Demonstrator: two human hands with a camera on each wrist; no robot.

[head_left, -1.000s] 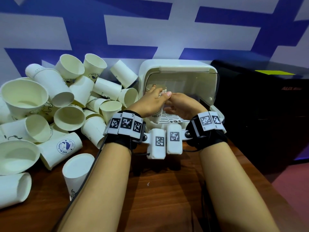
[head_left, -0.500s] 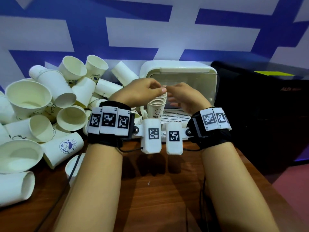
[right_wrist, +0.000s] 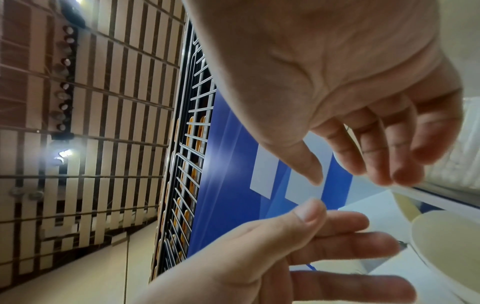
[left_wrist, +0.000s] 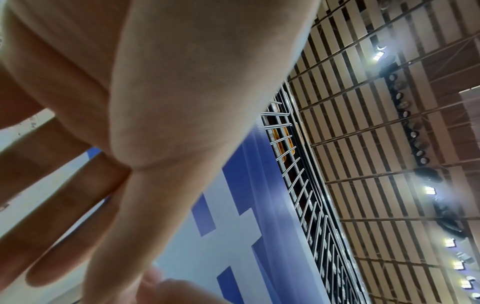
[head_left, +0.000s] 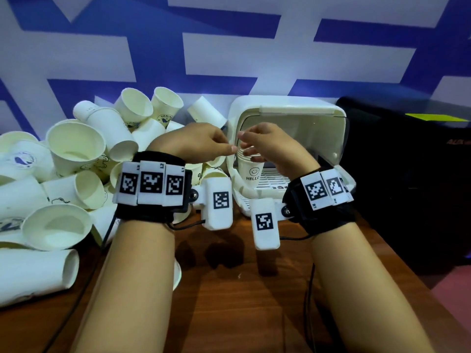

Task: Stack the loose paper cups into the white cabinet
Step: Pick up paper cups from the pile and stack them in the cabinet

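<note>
Both bare forearms reach forward side by side, each wrist strapped with a black band carrying white marker tiles. The left hand [head_left: 196, 143] and right hand [head_left: 270, 146] hover close together, fingers loosely extended, holding nothing.

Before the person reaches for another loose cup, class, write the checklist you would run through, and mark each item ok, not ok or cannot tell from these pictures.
1. White cabinet is open at the front: ok.
2. Stack of cups, the one with the HELLO smiley, stands upright in the cabinet opening: ok.
3. Left hand holds nothing, fingers relaxed: ok.
4. Right hand holds nothing, fingers loose above the stack's rim: ok.
5. Stack sits fully on the cabinet's rack: cannot tell, its base is hidden by the wrist gear.
6. Loose cups lie within view, piled left of the cabinet on the wooden table: ok.
</note>
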